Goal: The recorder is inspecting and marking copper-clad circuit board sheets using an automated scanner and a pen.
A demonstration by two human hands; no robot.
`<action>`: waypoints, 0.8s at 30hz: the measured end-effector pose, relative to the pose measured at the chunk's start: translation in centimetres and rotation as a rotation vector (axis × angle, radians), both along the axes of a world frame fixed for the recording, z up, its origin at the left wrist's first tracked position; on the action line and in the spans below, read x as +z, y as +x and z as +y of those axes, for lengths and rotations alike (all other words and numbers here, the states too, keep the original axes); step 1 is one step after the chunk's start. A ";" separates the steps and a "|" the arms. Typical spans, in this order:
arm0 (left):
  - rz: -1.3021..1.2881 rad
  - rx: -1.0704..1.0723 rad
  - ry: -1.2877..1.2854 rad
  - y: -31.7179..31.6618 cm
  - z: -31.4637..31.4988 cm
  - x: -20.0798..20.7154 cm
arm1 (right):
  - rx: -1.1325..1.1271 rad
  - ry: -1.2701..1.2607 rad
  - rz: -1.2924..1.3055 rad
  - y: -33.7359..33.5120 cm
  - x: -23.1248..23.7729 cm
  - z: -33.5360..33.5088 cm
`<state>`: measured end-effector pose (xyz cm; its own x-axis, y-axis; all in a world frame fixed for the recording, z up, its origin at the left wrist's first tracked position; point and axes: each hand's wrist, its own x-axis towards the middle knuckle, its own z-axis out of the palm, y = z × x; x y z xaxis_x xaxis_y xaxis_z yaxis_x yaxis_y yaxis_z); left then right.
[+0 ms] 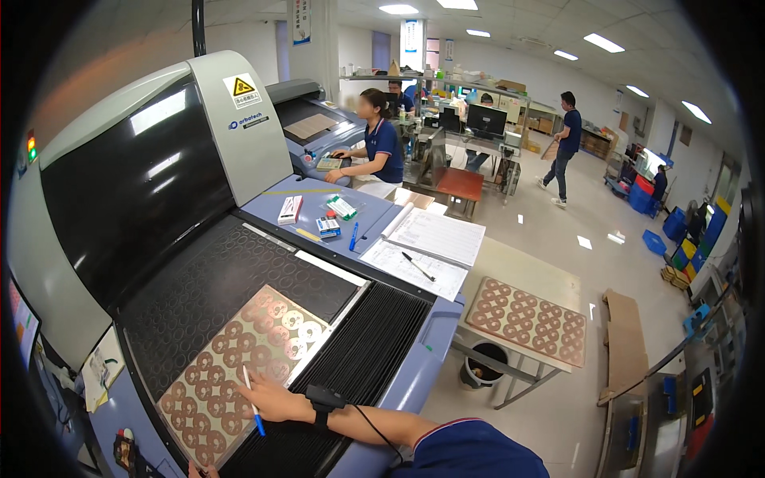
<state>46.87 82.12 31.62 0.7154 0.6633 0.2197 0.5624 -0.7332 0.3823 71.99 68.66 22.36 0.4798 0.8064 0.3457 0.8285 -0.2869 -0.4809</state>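
Note:
A flat panel with rows of copper-coloured ring patterns (217, 370) lies on the dark bed of a large grey machine. My right hand (275, 398) is over the panel's right side, its fingers closed around a slim white pen with a blue end (258, 422). The pen slants across the panel, its blue end toward me. A black band with a cable is on my right wrist. At the lower edge, just by the panel's near corner, only a few fingertips of my left hand (204, 470) show; the rest is cut off, and whether they grip the panel cannot be made out.
Black ribbed bellows (370, 342) run along the bed's right. Beyond are small boxes (328, 227), a blue marker (354, 237) and papers with a pen (420, 268). A similar panel (526, 320) lies on a side table, a bin (484, 365) beneath. A co-worker (380, 151) sits further back; another person (567, 147) stands.

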 end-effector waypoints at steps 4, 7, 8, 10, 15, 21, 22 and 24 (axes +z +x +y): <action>-0.018 0.000 -0.038 -0.1 0.5 -1.3 | 0.061 -0.015 -0.047 0.2 -0.9 0.2; -0.136 -0.112 -0.048 0.2 0.7 -1.9 | 0.096 -0.037 -0.016 0.3 -0.6 0.0; -0.051 -0.100 -0.038 0.3 0.8 -1.9 | 0.096 -0.052 -0.003 0.4 -0.5 -0.2; -0.148 -0.026 -0.142 0.2 0.9 -1.8 | 0.091 -0.036 -0.034 0.4 -0.2 -0.5; -0.786 0.088 -0.469 -0.6 1.7 -1.8 | 0.038 0.154 -0.252 1.2 0.9 -0.5; -1.458 -0.309 -1.328 -0.1 4.6 -4.8 | -0.014 0.211 -0.001 1.3 2.0 -1.1; -1.512 -0.328 -1.410 -0.2 4.8 -5.3 | 0.021 0.127 -0.074 0.8 2.0 -1.2; -1.574 -0.480 -1.488 -0.2 5.1 -5.7 | 0.010 0.238 -0.171 0.4 2.4 -1.4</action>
<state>46.64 87.18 25.95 0.6318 0.7291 0.2632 -0.7468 0.4815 0.4588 72.35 67.24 24.72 0.3911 0.6972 0.6007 0.9054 -0.1743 -0.3872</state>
